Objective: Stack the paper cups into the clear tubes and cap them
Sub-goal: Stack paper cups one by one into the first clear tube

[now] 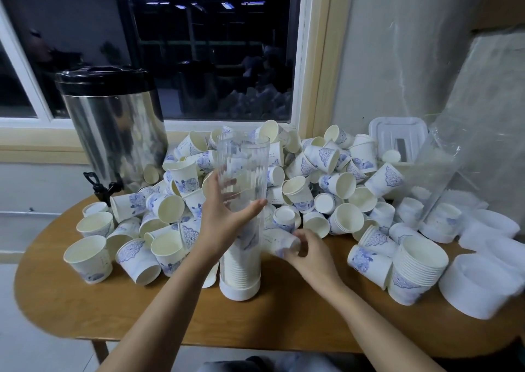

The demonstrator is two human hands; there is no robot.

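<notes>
Clear ribbed plastic tube (244,167) stands upright near the middle of the round wooden table (170,315), its foot seated in a white round cap (240,289) and its lower part filled with a nested stack of white paper cups (241,263). The left hand (224,215) wraps around the tube at mid-height. Just right of the tube, the right hand (309,253) curls around a blue-patterned paper cup (281,241) lying on its side. A heap of loose patterned cups (312,173) lies behind, a steel urn (113,127) at the left.
</notes>
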